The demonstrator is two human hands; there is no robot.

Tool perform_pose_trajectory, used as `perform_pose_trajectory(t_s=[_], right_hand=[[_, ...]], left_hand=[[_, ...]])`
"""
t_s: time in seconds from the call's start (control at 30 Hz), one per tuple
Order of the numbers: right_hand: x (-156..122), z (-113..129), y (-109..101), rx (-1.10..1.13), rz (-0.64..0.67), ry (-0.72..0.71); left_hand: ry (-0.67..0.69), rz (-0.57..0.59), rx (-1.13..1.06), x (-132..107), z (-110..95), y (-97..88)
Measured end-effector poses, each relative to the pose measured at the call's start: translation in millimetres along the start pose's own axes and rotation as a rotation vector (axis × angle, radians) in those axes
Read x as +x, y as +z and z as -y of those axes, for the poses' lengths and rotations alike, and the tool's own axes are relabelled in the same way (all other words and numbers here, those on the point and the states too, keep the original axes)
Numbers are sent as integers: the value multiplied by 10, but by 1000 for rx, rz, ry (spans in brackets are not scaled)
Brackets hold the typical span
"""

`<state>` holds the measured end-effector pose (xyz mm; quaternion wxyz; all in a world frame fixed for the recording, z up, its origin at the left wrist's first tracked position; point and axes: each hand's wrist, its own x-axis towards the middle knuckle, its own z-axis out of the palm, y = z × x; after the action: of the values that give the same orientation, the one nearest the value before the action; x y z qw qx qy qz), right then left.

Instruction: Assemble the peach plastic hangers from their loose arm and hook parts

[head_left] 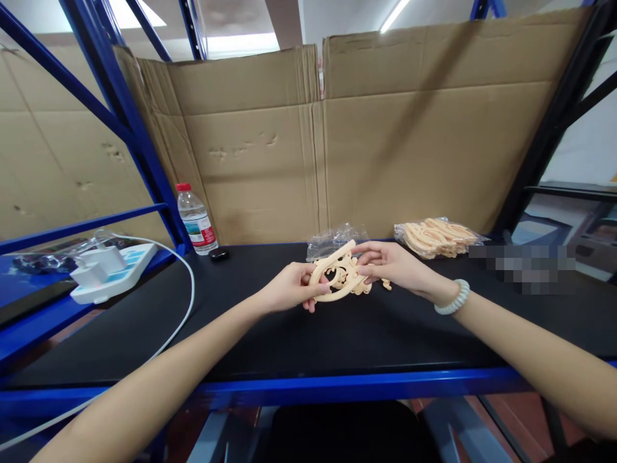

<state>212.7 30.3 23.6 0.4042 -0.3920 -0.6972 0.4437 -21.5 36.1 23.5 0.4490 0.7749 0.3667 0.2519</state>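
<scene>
Just above the black tabletop I hold a pale, curved wooden piece (pixel 332 258) with a rounded loop at its left end. My left hand (pixel 299 287) pinches the loop's left side between thumb and fingers. At the piece's right side, the fingers of my right hand (pixel 385 262) close on it, though exactly where they grip is partly hidden. Behind and below it lie several small pale wooden pieces (pixel 362 287), partly covered by what I hold. One small loose piece (pixel 386 284) rests beneath my right hand.
A crumpled clear plastic bag (pixel 324 244) lies behind my hands. At the back right is a clear bag of pale wooden pieces (pixel 438 236). A red-capped water bottle (pixel 195 222), a small black object (pixel 218 254) and a white power strip (pixel 116 273) with its cable are leftward. Cardboard (pixel 409 148) walls the back.
</scene>
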Motion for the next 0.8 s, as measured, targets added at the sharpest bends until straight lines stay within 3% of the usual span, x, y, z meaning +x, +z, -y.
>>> perform_pose_trajectory(t_s=[0.17,0.23,0.47,0.7,0.8], right_hand=[[27,-45,-65,-324,192,-81],[42,-76,-53,-412,192,-127],[69,-128,54,-351,-32,-108],[65,-114,38,130,-160,98],[129,-199,-39,173,-370,61]], left_hand=[[64,-180,-116,49,32,-30],[112,-277,-164,61,31,-44],[241,-478,-334,69,30,-34],[266,-654,-347,114,131,-118],[338,-671,-289,115,122,-142]])
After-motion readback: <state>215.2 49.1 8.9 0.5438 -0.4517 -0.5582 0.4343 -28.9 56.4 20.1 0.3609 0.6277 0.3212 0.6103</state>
